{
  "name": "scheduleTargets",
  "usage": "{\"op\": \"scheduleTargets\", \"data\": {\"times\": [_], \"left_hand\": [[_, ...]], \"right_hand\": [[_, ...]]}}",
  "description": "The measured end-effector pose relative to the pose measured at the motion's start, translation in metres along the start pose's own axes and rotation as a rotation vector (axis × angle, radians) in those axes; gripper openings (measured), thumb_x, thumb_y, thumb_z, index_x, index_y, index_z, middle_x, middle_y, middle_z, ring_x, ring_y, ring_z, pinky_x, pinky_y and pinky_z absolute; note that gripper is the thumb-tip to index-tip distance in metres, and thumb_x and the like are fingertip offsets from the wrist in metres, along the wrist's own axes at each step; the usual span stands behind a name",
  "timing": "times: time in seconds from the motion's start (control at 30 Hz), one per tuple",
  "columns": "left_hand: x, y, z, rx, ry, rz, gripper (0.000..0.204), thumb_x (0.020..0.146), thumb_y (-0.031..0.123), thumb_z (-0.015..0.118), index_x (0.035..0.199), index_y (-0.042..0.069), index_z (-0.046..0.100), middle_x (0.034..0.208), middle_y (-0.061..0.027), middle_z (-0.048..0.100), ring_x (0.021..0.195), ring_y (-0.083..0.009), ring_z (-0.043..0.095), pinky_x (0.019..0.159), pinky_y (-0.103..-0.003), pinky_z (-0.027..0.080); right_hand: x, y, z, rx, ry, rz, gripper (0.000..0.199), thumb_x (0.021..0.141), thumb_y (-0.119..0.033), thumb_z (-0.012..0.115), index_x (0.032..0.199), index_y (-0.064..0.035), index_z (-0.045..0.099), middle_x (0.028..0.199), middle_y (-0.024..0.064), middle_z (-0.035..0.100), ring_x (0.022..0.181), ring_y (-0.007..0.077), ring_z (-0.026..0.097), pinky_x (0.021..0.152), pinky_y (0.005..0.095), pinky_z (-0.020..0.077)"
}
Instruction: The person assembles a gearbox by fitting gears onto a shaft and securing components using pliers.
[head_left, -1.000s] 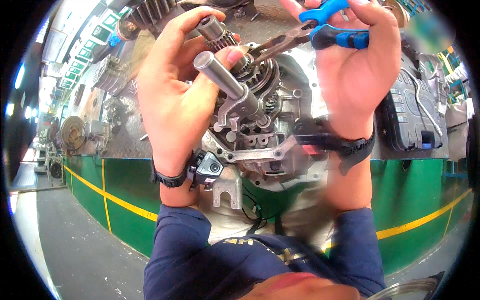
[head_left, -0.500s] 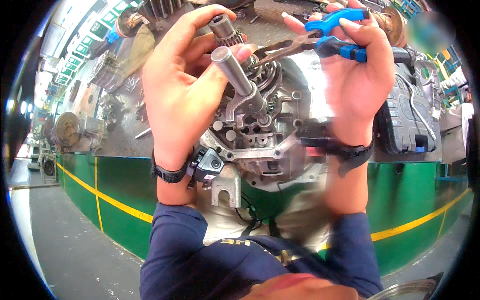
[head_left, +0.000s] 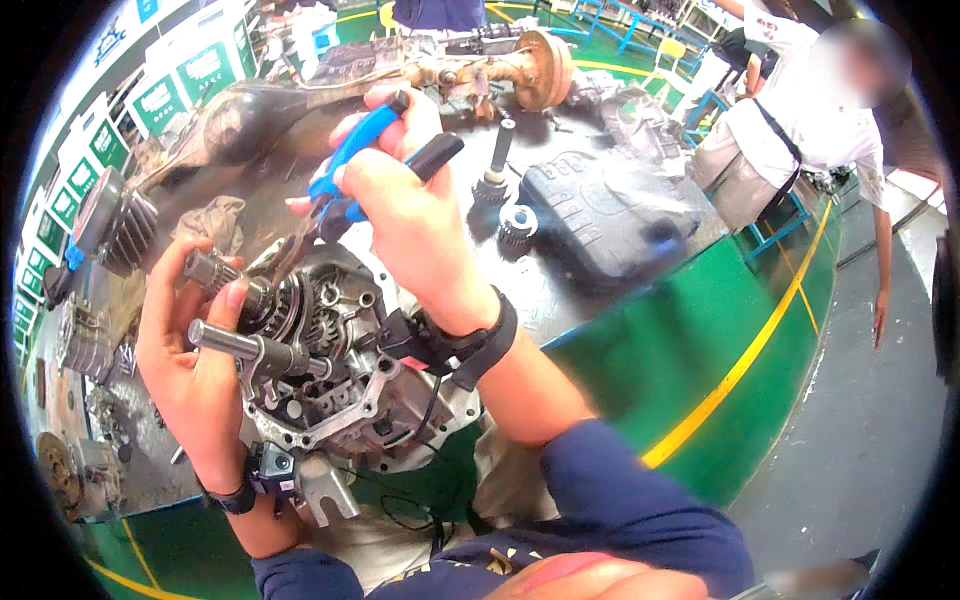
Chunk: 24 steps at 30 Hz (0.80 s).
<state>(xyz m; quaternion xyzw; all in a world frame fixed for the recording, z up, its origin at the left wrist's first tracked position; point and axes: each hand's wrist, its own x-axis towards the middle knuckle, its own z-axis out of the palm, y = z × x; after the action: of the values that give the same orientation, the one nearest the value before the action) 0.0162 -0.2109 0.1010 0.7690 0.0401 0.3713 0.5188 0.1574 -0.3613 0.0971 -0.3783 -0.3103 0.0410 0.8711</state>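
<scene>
My left hand [head_left: 190, 385] is closed around the upper end of a splined gear shaft [head_left: 212, 274], its thumb on the near side. The shaft stands in an opened gearbox housing [head_left: 345, 425] with gears inside. Close to the thumb sticks out a smooth shift rod [head_left: 222, 340] with a fork on it. My right hand [head_left: 415, 215] is wrapped round blue-and-black-handled pliers [head_left: 352, 155]. The pliers' metal jaws reach down beside the shaft, above the gears; whether they grip anything cannot be made out.
Two gear parts, a tall shaft gear [head_left: 492, 185] and a short gear [head_left: 517, 228], stand on the metal bench right of my right hand. Beyond lies a black tool case [head_left: 610, 215]. A rusty axle [head_left: 450, 70] crosses the far side. Another person [head_left: 800, 130] stands at the right.
My view has swung right, so the gearbox and both hands appear further left. The pliers' handles now point more upward. The left hand keeps its hold on the shaft.
</scene>
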Motion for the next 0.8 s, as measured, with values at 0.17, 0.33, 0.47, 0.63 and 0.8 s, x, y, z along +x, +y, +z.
{"op": "scheduleTargets", "data": {"times": [0.17,0.33,0.47,0.63,0.8], "left_hand": [[0.002,0.000,0.000,0.058,0.002,-0.025,0.044,0.092,-0.007,0.068,0.135,-0.001,0.060,0.128,-0.0089,0.066,0.111,-0.0181,0.068,0.094,-0.029,0.053],[0.010,0.010,0.007,-0.009,-0.027,0.020,0.043,0.091,-0.005,0.072,0.132,0.001,0.062,0.122,-0.0079,0.069,0.108,-0.0191,0.071,0.091,-0.030,0.055],[0.007,0.008,-0.001,-0.047,-0.045,0.011,0.044,0.090,-0.003,0.075,0.132,-0.001,0.061,0.121,-0.0105,0.071,0.106,-0.0214,0.072,0.091,-0.031,0.056],[0.007,0.004,-0.004,-0.026,-0.035,-0.005,0.043,0.090,-0.003,0.075,0.131,-0.001,0.061,0.120,-0.0114,0.071,0.106,-0.0217,0.072,0.090,-0.031,0.057],[0.007,0.002,-0.001,-0.021,-0.021,0.028,0.043,0.090,-0.002,0.075,0.130,-0.001,0.062,0.119,-0.0109,0.071,0.106,-0.0218,0.073,0.090,-0.031,0.057]], "right_hand": [[0.010,0.009,-0.013,-0.113,-0.005,-0.185,0.041,0.090,0.003,0.059,0.125,-0.0038,0.037,0.102,0.0082,0.056,0.080,0.0162,0.062,0.070,0.0398,0.0646],[0.016,0.001,-0.038,-0.476,-0.240,-0.416,0.014,0.086,0.010,0.061,0.096,0.0007,0.057,0.126,0.0225,0.055,0.101,0.0334,0.069,0.087,0.0501,0.0643],[0.019,0.008,-0.039,-0.732,-0.224,-0.595,0.031,0.081,0.019,0.065,0.104,-0.0019,0.059,0.125,0.0220,0.057,0.103,0.0328,0.069,0.085,0.0459,0.0639],[0.016,-0.001,-0.017,0.066,-0.042,-0.029,0.027,0.092,-0.001,0.067,0.116,0.0041,0.055,0.112,0.0211,0.063,0.097,0.0369,0.071,0.084,0.0558,0.0634],[0.002,-0.013,-0.005,0.223,-0.215,-0.071,0.046,0.086,-0.005,0.054,0.131,0.0017,0.045,0.111,0.0156,0.057,0.096,0.0301,0.066,0.089,0.0534,0.0581]]}}
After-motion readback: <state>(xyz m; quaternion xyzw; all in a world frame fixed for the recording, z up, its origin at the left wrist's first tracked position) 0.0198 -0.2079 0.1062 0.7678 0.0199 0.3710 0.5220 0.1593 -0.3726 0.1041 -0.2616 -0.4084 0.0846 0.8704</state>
